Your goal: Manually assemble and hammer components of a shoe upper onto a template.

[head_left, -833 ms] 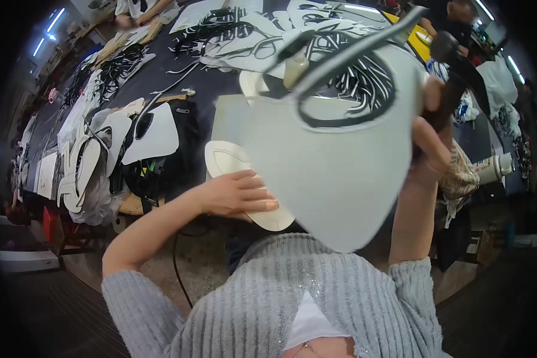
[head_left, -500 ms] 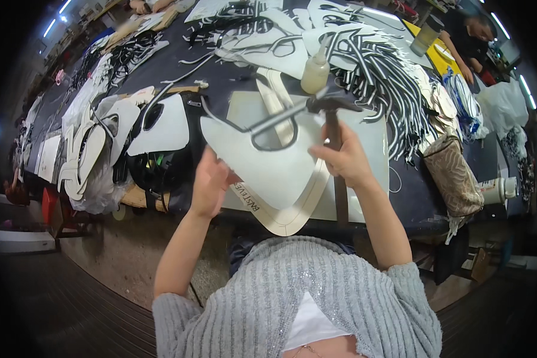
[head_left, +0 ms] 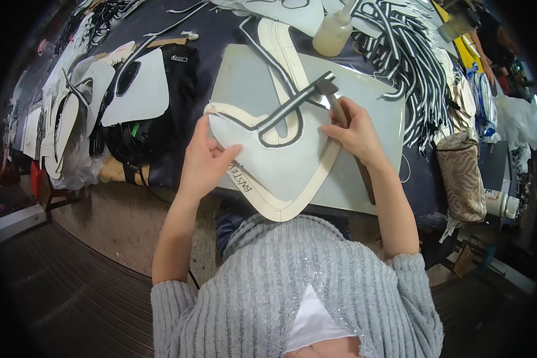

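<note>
A white, curved cut-out panel point(head_left: 280, 170) lies over a cream pattern board point(head_left: 281, 210) that has handwriting on its lower left border. A black-and-grey strip point(head_left: 289, 112) follows the panel's inner curve and sticks out past it toward the upper right. My left hand point(head_left: 204, 160) pinches the panel's left edge, thumb on top. In my right hand point(head_left: 359, 134) is a hammer, its handle point(head_left: 365, 179) slanting down under the hand and its head point(head_left: 326, 87) close to the strip's free end. The right thumb reaches to the panel's right edge.
Beneath the work is a pale grey board point(head_left: 376, 95). A glue bottle point(head_left: 333, 34) stands behind it. Bundled strips point(head_left: 420, 65) and a patterned pouch point(head_left: 461, 179) lie to the right. A black bag point(head_left: 140, 134) with another white panel point(head_left: 138, 89) sits left. Someone else's arm point(head_left: 486, 62) shows far right.
The panel has come down flatter onto the pattern board and lines up with it more closely. My left hand has closed on its edge. The hammer has turned slightly; the whole view has shifted.
</note>
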The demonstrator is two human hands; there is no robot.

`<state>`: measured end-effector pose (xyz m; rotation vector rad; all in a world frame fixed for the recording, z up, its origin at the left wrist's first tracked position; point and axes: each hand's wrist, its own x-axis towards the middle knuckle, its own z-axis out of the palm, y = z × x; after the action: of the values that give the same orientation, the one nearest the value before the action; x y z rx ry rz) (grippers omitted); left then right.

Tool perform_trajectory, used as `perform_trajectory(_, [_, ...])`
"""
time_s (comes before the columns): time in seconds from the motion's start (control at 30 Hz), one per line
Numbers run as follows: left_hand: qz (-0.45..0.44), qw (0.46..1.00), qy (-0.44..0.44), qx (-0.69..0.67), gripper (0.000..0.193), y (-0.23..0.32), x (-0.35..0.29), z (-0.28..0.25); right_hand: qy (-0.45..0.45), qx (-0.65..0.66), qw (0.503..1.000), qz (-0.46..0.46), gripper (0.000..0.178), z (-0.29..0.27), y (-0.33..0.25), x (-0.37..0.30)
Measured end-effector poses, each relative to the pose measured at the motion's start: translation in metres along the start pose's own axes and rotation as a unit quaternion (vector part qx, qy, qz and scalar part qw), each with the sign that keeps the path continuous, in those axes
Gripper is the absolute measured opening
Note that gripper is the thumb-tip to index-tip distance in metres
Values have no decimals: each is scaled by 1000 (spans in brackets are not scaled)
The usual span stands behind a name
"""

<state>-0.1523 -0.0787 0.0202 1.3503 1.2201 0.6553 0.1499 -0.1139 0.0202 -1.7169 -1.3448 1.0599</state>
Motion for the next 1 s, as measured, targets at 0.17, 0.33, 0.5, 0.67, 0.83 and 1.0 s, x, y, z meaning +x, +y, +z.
perform_trajectory(0.17, [36,999,32,25,89,-4,-5,10,1,-42,999,-9,28,1,5,4])
perform_trajectory(0.33, [-2,997,47,62,93,2,-1,7,9,-33,999,5,33,1,4,14])
perform_trajectory(0.5, [21,998,41,47,92,1,-4,2,-39,-62,997,-9,33,-3,0,1])
perform_trajectory(0.67, [34,999,-4,19,92,-2,-6,0,-52,-73,996,-22,32,-1,6,-15])
perform_trajectory(0.83, [33,998,-15,50,92,-2,-7,1,-42,-69,996,-30,32,-3,9,-19])
perform_trajectory(1.0, [37,997,-14,59,91,0,-10,3,-35,-75,996,-45,33,-2,13,-17])
